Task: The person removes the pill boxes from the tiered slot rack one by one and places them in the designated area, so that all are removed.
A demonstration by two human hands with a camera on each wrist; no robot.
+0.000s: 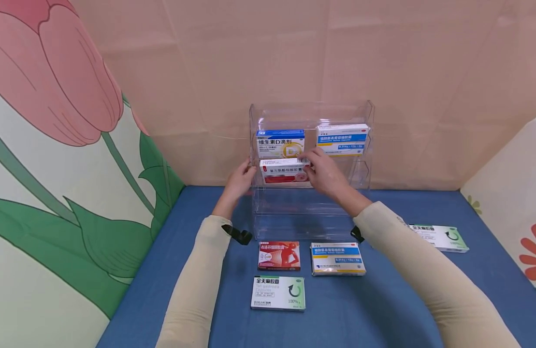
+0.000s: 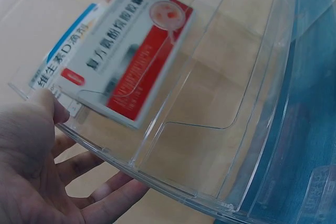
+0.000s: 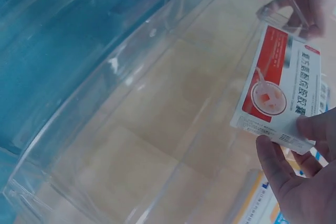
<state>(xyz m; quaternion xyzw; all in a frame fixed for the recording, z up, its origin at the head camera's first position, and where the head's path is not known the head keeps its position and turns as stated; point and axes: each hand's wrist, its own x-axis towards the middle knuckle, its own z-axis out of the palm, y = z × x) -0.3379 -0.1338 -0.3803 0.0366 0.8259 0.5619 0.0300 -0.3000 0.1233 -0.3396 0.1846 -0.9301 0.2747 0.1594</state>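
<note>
My right hand [image 1: 328, 175] pinches the right end of a white-and-red medicine box [image 1: 282, 173], thumb on its front face. The box is at the left of a middle tier of a clear plastic display rack [image 1: 311, 208], below a blue-and-white vitamin D box [image 1: 280, 141]. My left hand [image 1: 240, 183] holds the rack's left side edge. In the left wrist view, the thumb of the left hand [image 2: 31, 156] lies on one side of the clear panel and its fingers on the other. The right wrist view shows the medicine box [image 3: 281, 85] slightly tilted in my fingers.
A blue-and-white box [image 1: 342, 140] stands at the rack's upper right. On the blue table [image 1: 337, 314] in front lie a red box [image 1: 279, 255], another blue-and-white box [image 1: 337, 259] and a green-and-white box [image 1: 278, 293]. A second green-and-white box [image 1: 446, 238] lies to the right, partly behind my sleeve.
</note>
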